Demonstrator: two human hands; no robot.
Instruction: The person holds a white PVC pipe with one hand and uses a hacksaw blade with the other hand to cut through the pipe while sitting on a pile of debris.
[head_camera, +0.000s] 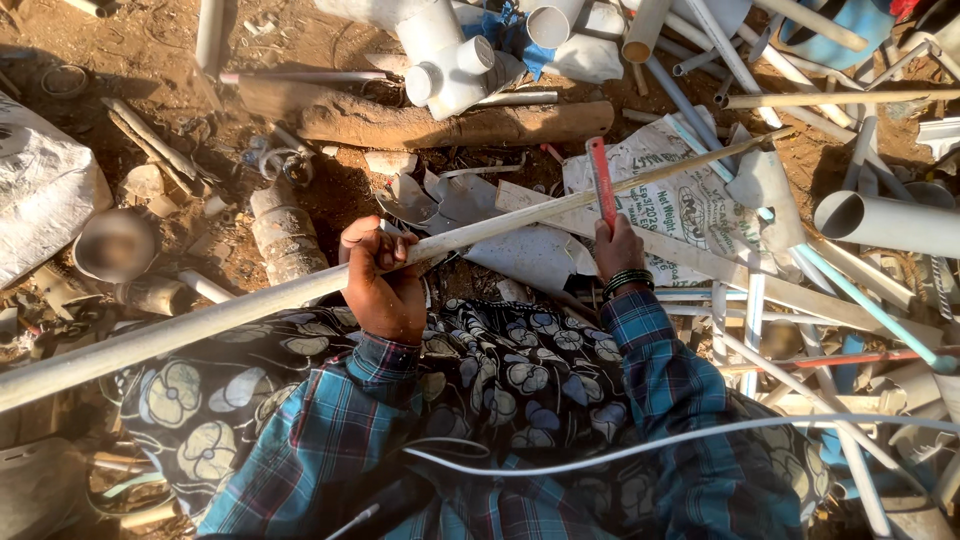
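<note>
The left hand (385, 285) is closed around a long pale pipe (520, 215), its grip wrapped fully over the tube with the fingers pressed on the upper side. The pipe runs diagonally across the view, from the lower left edge up to the right, where its far end lies over a printed white sack (690, 205). The right hand (618, 250) holds a red-framed hacksaw (601, 180); its grip is closed on the handle, and the saw stands nearly upright and crosses the pipe, just beside the hand. The blade seems to touch the pipe, but the contact place is small and I cannot tell it for sure. On the right wrist there are dark bangles (628, 281). Both arms wear a blue checked shirt (660, 380), and a dark cloth with flower pattern (500, 370) covers the lap under the pipe. Around the hands the earth ground (160, 60) is full of cut white pipes and fittings: a large white pipe joint (445, 60) lies far above, and a wide grey tube (890, 222) at the right.
</note>
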